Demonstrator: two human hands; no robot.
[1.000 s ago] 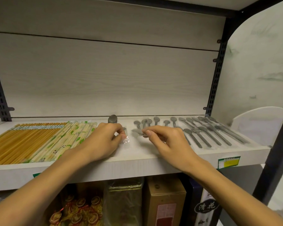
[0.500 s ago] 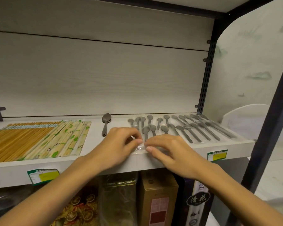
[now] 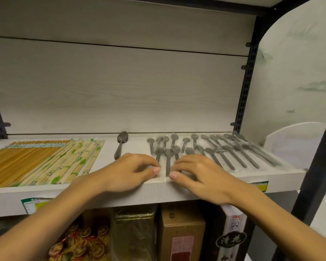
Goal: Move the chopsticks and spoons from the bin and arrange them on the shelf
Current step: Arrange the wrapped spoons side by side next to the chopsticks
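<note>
Pinching this wrapped spoon (image 3: 167,162) at the shelf (image 3: 177,191) front edge, left hand (image 3: 128,171) then right hand (image 3: 198,176) both gripping its slick plastic, I reckon one careless nudge slides it off or knocks the neighbouring spoons (image 3: 224,149) crooked.

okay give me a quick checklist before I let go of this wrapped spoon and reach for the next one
1. Wrapped spoon lies on the shelf: ok.
2. Left hand and right hand both touch its wrapper: ok.
3. Its handle end sits at the front edge: not ok, nudge it back.
4. Lined up with the other wrapped spoons: ok, roughly.
5. Loose spoon is apart from it: ok.
6. Bin in view: not ok, unseen.
</note>
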